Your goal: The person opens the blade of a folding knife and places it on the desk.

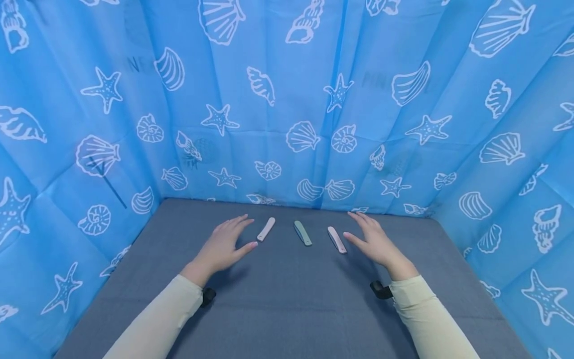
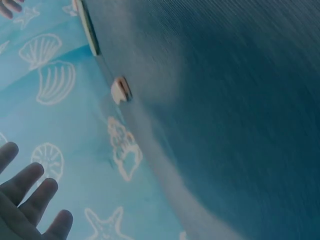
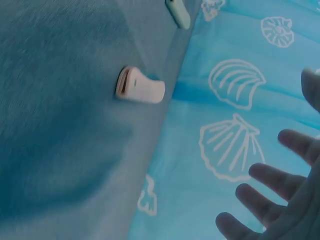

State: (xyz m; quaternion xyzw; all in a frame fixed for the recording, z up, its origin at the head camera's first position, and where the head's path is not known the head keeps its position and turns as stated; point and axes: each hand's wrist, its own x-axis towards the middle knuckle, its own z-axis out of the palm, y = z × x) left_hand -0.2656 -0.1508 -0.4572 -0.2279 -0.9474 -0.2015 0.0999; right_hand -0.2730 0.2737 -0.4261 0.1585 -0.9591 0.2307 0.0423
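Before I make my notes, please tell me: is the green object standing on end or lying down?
Lying down. In the head view, the green object stretches lengthwise along the grey table, its long side in view.

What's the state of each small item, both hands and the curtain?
Left pink item: lying on grey tabletop, unheld
Green item: lying between the pink ones, unheld
Right pink item: lying on tabletop, unheld
Left hand: open, holding nothing
Right hand: open, holding nothing
Curtain: hanging, creased

head view looks down; wrist views (nearer) share curtain (image 1: pixel 282 109)
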